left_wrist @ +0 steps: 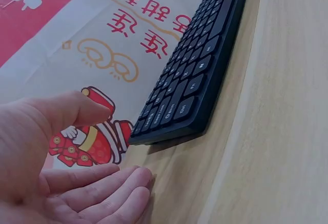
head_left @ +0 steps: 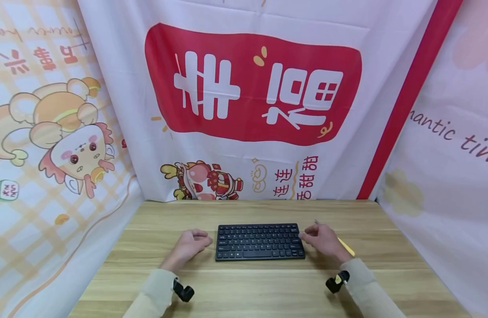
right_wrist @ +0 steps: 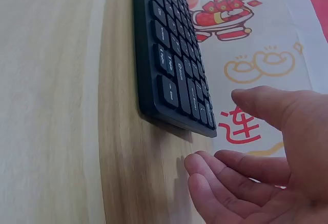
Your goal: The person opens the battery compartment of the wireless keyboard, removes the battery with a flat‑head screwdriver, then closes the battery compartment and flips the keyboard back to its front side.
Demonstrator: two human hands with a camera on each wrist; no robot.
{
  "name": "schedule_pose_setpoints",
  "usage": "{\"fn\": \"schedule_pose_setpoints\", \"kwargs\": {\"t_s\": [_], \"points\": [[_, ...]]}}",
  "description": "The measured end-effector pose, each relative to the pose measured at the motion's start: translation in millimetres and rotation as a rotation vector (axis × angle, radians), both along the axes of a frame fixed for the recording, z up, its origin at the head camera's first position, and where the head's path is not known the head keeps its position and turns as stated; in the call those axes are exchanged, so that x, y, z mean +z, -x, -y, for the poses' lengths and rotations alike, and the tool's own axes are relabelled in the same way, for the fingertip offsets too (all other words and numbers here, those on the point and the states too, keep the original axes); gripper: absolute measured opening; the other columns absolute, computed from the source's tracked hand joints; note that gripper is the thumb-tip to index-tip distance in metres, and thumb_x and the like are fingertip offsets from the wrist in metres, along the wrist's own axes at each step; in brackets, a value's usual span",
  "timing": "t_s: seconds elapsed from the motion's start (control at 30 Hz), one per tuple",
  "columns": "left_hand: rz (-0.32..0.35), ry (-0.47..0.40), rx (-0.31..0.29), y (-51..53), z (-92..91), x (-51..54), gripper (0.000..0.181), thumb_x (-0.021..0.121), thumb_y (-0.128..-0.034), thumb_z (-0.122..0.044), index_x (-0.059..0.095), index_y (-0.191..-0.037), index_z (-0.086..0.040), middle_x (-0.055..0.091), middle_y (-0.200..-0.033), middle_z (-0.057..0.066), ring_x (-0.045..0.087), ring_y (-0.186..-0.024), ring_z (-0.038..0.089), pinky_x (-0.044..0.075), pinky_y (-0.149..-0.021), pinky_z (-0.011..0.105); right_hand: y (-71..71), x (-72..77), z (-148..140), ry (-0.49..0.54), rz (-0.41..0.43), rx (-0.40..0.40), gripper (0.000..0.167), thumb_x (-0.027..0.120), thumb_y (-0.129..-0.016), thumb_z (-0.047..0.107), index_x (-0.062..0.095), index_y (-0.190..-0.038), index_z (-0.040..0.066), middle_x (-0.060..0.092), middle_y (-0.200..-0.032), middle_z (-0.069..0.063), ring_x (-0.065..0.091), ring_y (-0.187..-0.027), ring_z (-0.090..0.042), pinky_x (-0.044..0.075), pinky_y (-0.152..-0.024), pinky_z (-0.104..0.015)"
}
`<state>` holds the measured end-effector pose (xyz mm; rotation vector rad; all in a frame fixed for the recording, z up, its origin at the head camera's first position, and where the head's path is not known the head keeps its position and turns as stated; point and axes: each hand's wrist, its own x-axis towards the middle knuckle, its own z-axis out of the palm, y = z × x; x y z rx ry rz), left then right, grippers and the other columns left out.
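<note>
A black compact keyboard (head_left: 261, 241) lies flat on the wooden table between the two hands. My left hand (head_left: 192, 244) is by its left end, and in the left wrist view the thumb and fingers (left_wrist: 102, 198) are spread apart, holding nothing. At the opposite end my right hand (head_left: 322, 240) hovers close to the keyboard's edge. The right wrist view shows a small gap between its fingers (right_wrist: 225, 178) and the keyboard (right_wrist: 174, 55), with nothing held. Partly hidden behind the right hand is a thin tool with a yellow handle (head_left: 346, 246); its kind is unclear.
The wooden table (head_left: 244, 282) reaches back to a white printed cloth (head_left: 124, 132) with a red panel. Printed cloths also hang on the left and right sides. Each wrist carries a small black camera.
</note>
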<state>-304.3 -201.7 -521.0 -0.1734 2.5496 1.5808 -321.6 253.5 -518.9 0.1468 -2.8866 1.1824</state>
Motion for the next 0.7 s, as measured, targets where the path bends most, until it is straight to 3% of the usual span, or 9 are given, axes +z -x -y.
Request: {"fn": "schedule_pose_setpoints", "kwargs": {"t_s": [0.2,0.5,0.7], "points": [[0.009,-0.023,0.030,6.7,-8.4,-6.0,0.047,0.080,-0.0922,-0.025,0.068,-0.129,0.002,0.074,-0.121,0.016,0.073,-0.103,0.021,0.064,-0.090,0.036,5.0,-4.7,4,0.059,0.059,-0.032,0.037,0.080,-0.095,0.032,0.078,-0.111,-0.001,0.078,-0.093,-0.007,0.070,-0.084,-0.017,0.058,-0.071,-0.029],[0.007,-0.002,0.028,15.6,-21.7,-8.0,0.043,0.084,-0.0885,-0.027,0.072,-0.120,0.000,0.078,-0.110,0.012,0.073,-0.094,0.021,0.062,-0.079,0.035,6.8,-1.6,11,0.041,0.136,-0.061,0.042,0.080,-0.095,0.036,0.077,-0.115,0.000,0.076,-0.102,-0.009,0.066,-0.086,-0.018,0.058,-0.072,-0.031],[0.028,0.024,0.043,20.2,-28.3,-6.6,0.041,0.086,-0.0865,-0.026,0.073,-0.117,-0.002,0.075,-0.108,0.011,0.068,-0.091,0.020,0.057,-0.072,0.031,11.0,1.2,16,0.038,0.185,-0.082,0.037,0.079,-0.096,0.035,0.078,-0.114,0.003,0.074,-0.097,-0.006,0.064,-0.084,-0.018,0.054,-0.069,-0.028]]}}
